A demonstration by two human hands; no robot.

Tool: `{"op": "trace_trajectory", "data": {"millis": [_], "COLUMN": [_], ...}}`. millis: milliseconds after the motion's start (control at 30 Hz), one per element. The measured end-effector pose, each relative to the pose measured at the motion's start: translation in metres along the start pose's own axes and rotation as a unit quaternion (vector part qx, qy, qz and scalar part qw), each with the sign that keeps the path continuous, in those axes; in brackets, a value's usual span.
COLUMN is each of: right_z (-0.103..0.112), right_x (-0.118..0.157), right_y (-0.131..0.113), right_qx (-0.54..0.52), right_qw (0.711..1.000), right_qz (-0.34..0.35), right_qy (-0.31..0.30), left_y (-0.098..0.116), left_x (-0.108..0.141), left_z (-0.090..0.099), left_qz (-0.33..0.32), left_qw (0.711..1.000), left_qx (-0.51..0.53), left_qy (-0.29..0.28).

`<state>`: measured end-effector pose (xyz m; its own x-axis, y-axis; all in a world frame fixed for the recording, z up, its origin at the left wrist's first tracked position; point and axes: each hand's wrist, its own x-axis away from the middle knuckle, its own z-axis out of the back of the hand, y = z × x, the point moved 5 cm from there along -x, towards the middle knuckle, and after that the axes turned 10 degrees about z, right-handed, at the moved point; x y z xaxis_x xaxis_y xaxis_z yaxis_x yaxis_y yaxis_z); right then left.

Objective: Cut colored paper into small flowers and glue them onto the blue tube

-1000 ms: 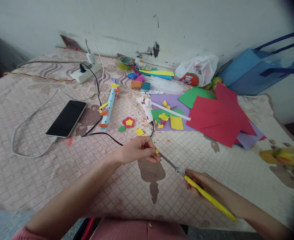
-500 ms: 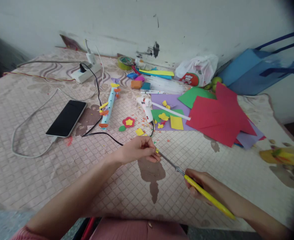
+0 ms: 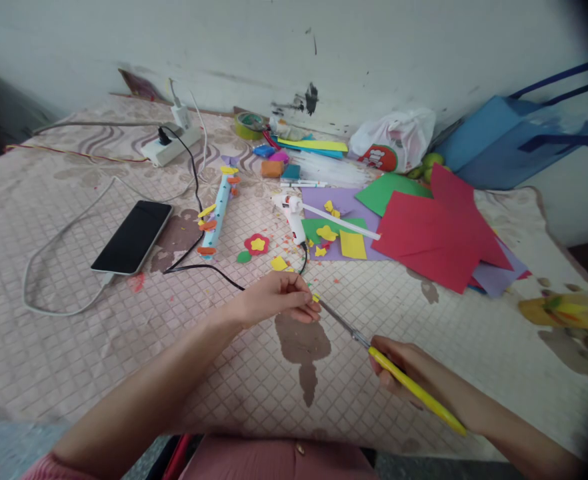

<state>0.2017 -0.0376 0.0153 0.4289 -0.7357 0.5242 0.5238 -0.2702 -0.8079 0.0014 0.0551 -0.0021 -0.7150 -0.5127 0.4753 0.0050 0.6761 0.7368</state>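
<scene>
Scissors (image 3: 414,387) with yellow handles are gripped by my right hand (image 3: 399,363), their narrow metal blades pointing up and left. The blade tips meet a tiny yellow piece (image 3: 316,298) at the fingertips of my left hand (image 3: 281,297), which is pinched closed on it. Above my left hand lie a yellow paper scrap (image 3: 279,263), a red flower with a yellow centre (image 3: 257,244) and a green leaf shape (image 3: 244,257). Farther up is a white glue gun (image 3: 293,220) with a long glue stick in it.
A phone (image 3: 133,238) on a charging cable lies at left, near a power strip (image 3: 173,147). A decorated light-blue strip (image 3: 217,213) stands left of centre. Red sheets (image 3: 429,233), a plastic bag (image 3: 394,140) and a blue bag (image 3: 504,143) are at right.
The yellow scissor handles have shifted very slightly up and left. My left hand has stayed nearly still, pinching the small yellow piece.
</scene>
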Motion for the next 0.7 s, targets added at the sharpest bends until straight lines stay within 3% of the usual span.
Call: {"op": "trace_trajectory", "data": {"millis": [167, 700], "right_z": [0.0, 0.003], "right_x": [0.0, -0.003], "right_y": [-0.002, 0.022], "right_qx": [0.0, -0.009], "right_qw": [1.0, 0.999], "right_qz": [-0.006, -0.006], "right_qy": [0.009, 0.041], "left_y": [-0.002, -0.001], "left_x": [-0.001, -0.002], "left_z": [0.0, 0.0], "left_qz": [0.003, -0.019], "left_qw": [1.0, 1.0], "left_qx": [0.008, 0.014], "left_qy": [0.0, 0.007]}}
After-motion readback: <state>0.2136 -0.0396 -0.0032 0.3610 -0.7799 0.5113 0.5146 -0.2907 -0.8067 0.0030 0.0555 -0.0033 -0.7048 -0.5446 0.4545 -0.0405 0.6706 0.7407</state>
